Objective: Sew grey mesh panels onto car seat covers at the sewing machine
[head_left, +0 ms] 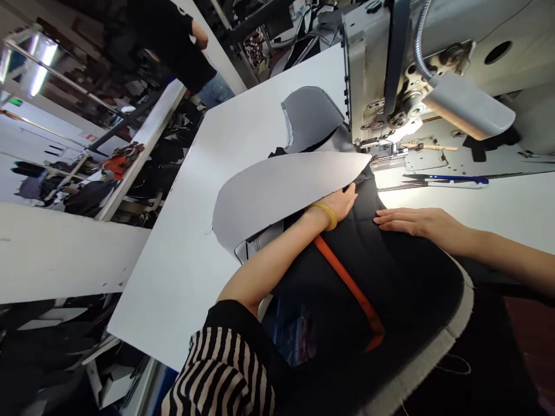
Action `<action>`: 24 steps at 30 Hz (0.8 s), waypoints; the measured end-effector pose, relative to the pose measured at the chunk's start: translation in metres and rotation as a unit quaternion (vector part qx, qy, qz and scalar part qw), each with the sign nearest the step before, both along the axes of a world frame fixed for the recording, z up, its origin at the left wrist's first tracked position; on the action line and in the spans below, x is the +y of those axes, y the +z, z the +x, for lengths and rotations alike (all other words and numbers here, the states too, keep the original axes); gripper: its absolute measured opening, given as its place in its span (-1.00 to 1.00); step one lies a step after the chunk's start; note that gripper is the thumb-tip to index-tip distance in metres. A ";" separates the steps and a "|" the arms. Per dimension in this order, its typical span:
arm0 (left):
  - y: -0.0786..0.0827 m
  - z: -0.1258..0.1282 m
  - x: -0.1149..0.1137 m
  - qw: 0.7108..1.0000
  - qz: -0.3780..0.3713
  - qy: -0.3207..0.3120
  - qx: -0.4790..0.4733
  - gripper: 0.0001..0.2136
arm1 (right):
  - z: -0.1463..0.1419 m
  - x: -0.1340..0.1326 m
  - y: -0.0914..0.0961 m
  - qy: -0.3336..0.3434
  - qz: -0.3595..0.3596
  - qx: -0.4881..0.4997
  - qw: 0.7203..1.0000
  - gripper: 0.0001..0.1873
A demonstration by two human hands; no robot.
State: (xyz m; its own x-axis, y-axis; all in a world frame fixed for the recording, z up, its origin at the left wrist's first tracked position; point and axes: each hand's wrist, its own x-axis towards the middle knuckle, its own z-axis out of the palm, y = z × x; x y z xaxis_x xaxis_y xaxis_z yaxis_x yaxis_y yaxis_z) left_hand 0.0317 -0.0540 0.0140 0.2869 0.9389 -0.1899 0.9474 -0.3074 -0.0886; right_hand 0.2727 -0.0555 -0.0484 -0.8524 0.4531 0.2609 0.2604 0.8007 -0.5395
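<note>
A large black padded fabric piece (347, 283) with an orange strip (347, 277) and a pale foam edge (416, 364) lies across the table's front side, leading up to the sewing machine's needle area. My left hand (341, 203), with a yellow bangle at the wrist, rests on it with fingers bent in on the fabric. Part of that hand is covered by a long light grey fabric panel (277, 188), whose pointed end reaches the presser foot (394, 151). To the right, my right hand (416, 222) lies flat on the black piece, fingers stretched out.
The sewing machine (368, 75) stands at the upper right with a lamp (472, 107). Thread snips (451, 181) lie right of the needle area. Another grey piece (310, 115) lies on the white table (173, 231). A person in black (177, 46) is beyond the table.
</note>
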 end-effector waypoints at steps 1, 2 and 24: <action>0.000 0.000 0.003 1.000 -0.007 -0.001 -0.002 -0.62 | -0.003 0.005 0.005 -0.015 0.022 -0.010 1.000 -0.52; 0.000 -0.001 0.005 1.000 -0.015 -0.002 -0.004 -0.63 | -0.007 0.010 0.011 -0.042 0.037 -0.026 0.998 -0.54; 0.025 -0.018 0.047 0.992 -0.058 0.020 -0.114 -0.55 | -0.063 0.086 0.008 -0.172 0.072 0.032 0.982 -0.72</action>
State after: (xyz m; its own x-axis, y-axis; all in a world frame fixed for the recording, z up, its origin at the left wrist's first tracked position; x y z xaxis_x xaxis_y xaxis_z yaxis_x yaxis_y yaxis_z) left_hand 0.0138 -0.0072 0.0390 0.2973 0.9262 -0.2321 0.9505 -0.2640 0.1641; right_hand 0.2093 0.0305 -0.0401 -0.6354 0.6657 0.3914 0.4972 0.7405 -0.4522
